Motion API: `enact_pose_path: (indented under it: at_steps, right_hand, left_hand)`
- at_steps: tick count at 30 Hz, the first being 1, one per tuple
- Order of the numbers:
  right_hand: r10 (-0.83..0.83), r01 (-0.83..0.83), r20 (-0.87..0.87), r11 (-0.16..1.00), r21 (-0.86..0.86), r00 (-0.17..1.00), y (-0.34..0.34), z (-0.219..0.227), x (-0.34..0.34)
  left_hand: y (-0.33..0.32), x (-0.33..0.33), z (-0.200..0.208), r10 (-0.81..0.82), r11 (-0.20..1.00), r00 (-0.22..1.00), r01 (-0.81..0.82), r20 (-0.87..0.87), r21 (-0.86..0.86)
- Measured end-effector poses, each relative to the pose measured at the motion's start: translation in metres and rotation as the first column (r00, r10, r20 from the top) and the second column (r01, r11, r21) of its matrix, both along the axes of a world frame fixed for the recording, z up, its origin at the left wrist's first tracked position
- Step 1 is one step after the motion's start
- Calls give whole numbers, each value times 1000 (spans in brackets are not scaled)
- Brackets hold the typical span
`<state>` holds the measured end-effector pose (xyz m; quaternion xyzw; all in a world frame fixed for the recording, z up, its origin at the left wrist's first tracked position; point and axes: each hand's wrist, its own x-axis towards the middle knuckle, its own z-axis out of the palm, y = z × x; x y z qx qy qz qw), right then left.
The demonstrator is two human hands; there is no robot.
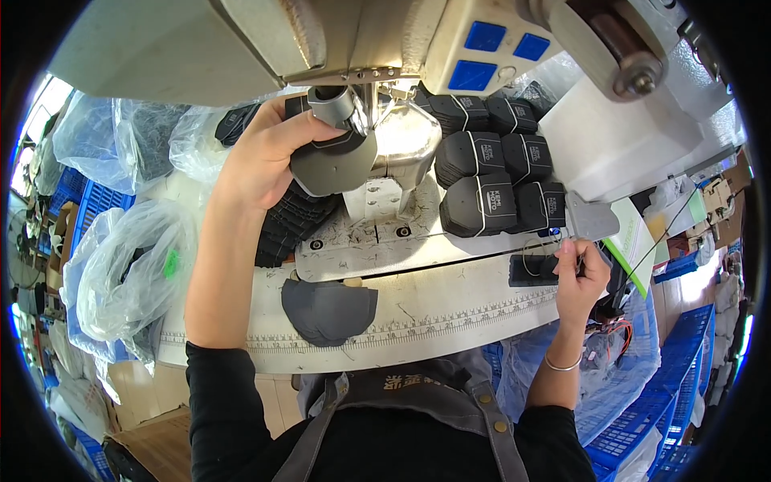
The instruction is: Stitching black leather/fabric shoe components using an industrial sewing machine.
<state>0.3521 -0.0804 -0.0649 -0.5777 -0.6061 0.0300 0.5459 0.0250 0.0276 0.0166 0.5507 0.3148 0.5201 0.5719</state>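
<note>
One dark flap (344,166) is pinched in the left hand (269,149) at eleven o'clock, by the machine (365,40). The right hand (584,277) at three is curled; I can't tell around what. Neat black piles (466,207) at two look done; gray pieces (328,312) at seven seem left.

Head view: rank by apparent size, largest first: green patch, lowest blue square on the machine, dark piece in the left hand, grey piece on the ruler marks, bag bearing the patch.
1. Bag
2. Grey piece, dark piece: too alike to rank
3. Lowest blue square
4. Green patch
</note>
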Motion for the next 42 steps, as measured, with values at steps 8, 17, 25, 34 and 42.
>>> enact_pose_path:
  at_steps: [8, 17, 25, 34, 42]
  right_hand:
    - [39, -39, 68, 999, -5, 997, -1, -7, 5]
    - [-1, 2, 20, 998, -60, 1000, -3, -11, -2]
    - [61, -64, -43, 995, -81, 997, -4, -16, -12]
    - [371, -392, 231, 919, 49, 899, 21, 36, -63]
    - [326, -622, 579, 648, 439, 748, 75, 82, -123]
  left_hand:
    - [7, -4, -2, -64, 998, 995, 64, 79, 1]
    - [-5, -3, 1, 94, 995, 993, -91, -76, 46]
    - [-28, -6, 9, 16, 993, 988, -34, -153, -116]
    - [-29, -4, 8, -26, 979, 999, 31, 27, -201]
    - [-31, -4, 6, -46, 978, 998, 54, 43, -201]
